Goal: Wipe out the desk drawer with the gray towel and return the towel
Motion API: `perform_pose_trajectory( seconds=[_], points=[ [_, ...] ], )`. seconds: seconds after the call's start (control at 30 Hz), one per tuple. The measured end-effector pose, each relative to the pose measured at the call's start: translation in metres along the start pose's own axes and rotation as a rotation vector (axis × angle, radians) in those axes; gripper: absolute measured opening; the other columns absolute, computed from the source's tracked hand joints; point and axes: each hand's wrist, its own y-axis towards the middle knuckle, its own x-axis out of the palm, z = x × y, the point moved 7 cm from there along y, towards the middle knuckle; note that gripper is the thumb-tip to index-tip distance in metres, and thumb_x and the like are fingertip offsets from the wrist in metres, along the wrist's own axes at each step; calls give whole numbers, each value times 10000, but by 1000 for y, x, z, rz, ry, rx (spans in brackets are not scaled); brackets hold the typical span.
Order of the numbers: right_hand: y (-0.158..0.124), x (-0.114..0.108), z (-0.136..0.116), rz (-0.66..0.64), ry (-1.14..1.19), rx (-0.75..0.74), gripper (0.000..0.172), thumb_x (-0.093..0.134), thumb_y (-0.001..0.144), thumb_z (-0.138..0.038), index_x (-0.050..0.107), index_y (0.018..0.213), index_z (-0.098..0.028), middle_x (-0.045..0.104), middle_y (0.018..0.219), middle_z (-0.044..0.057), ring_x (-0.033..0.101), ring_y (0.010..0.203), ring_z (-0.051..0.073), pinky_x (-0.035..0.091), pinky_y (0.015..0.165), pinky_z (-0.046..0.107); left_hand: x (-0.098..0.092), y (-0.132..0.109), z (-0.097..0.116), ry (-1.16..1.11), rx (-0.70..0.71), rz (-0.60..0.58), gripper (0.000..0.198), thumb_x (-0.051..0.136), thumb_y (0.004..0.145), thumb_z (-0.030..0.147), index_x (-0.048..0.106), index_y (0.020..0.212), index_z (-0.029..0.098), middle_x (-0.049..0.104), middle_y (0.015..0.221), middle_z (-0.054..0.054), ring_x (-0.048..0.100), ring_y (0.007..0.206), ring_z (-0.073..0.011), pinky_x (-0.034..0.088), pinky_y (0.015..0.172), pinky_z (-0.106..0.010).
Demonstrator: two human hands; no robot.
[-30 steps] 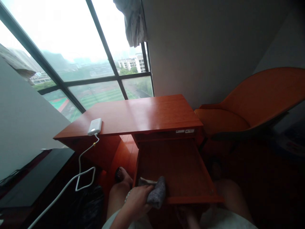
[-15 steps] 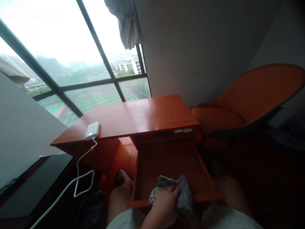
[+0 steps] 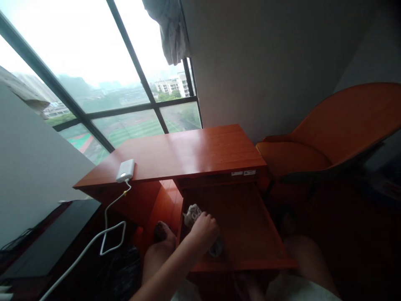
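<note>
My left hand [image 3: 206,229] reaches into the pulled-out wooden drawer [image 3: 247,225] from the lower left. Its fingers are closed round a bunched, patterned grey-and-white cloth [image 3: 193,215]. The cloth sticks out on both sides of the hand, at the drawer's left part, and its middle is hidden under the palm. Below the drawer's front board, my right hand [image 3: 246,286] shows dimly near my lap. Shadow hides its fingers.
The reddish desk [image 3: 188,154] carries a white power bank [image 3: 125,170] with a white cable [image 3: 84,246] trailing down left. An orange chair [image 3: 297,156] stands at the right. A dark bag [image 3: 120,267] lies low on the left. My knees flank the drawer.
My left hand has moved the cloth from the drawer's front edge inward to its left part. The cloth is now more bunched. The view has shifted slightly.
</note>
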Motion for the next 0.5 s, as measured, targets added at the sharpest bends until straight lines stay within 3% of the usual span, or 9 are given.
perform_pose_trajectory(
  seconds=[0.1,0.2,0.3,0.5],
  points=[
    [7,6,11,-7,33,76,341,637,742,-545,696,959,-288,678,1040,64,652,917,252,566,547,349,3,-8,-7,15,43,32,303,405,896,259,695,982,260,678,1011,-124,550,1077,-308,354,979,-510],
    [16,11,20,-3,61,145,419,632,737,-577,682,994,-249,681,850,44,662,766,213,561,533,347,24,-29,-19,80,73,-25,257,472,831,212,696,958,205,681,994,-151,585,1041,-312,383,956,-491],
    [18,10,24,2,82,185,345,707,712,-495,649,946,-248,665,802,21,681,824,233,550,523,342,41,-53,-43,91,-42,-115,305,524,731,159,683,990,186,708,971,-150,648,940,-320,464,831,-440],
    [-5,-2,17,7,140,166,284,720,728,-395,640,970,-269,657,1090,58,621,1055,266,572,594,360,26,-78,-49,-202,-33,-70,321,507,684,148,659,940,266,707,1087,-28,648,1007,-224,476,846,-296]
  ],
)
